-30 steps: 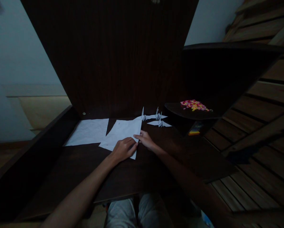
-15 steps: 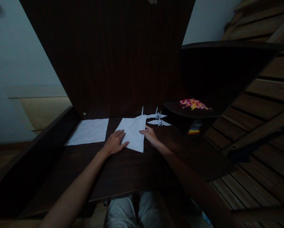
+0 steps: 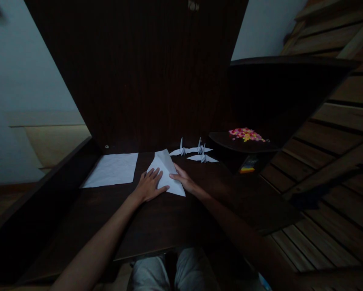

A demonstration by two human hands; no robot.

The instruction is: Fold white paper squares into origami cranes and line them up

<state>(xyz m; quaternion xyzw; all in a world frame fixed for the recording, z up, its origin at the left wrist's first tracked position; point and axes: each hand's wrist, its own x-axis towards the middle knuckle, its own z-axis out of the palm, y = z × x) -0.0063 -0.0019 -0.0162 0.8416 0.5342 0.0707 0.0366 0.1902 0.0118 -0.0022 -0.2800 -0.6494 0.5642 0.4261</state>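
A white sheet of paper (image 3: 165, 163) lies on the dark desk in front of me, its right side lifted and bent over toward the left. My left hand (image 3: 149, 186) rests on the paper's left part with fingers spread, pressing it against the desk. On the right, my right hand (image 3: 183, 178) grips the paper's raised edge, thumb on top and the other fingers behind it, partly hidden. Just beyond the paper stand three folded paper cranes (image 3: 203, 158) with pointed wings and upright tips.
Another white sheet (image 3: 111, 169) lies flat at the desk's left. A small corner shelf (image 3: 223, 139) at the right bears a heap of pink, red and yellow bits (image 3: 247, 134). Below it is a small item with a yellow-orange end (image 3: 247, 169). A dark panel (image 3: 145, 81) rises behind the desk.
My right hand has moved left with the paper's right edge, folding that side over and uncovering more of the leftmost crane. My left hand has spread its fingers on the paper.
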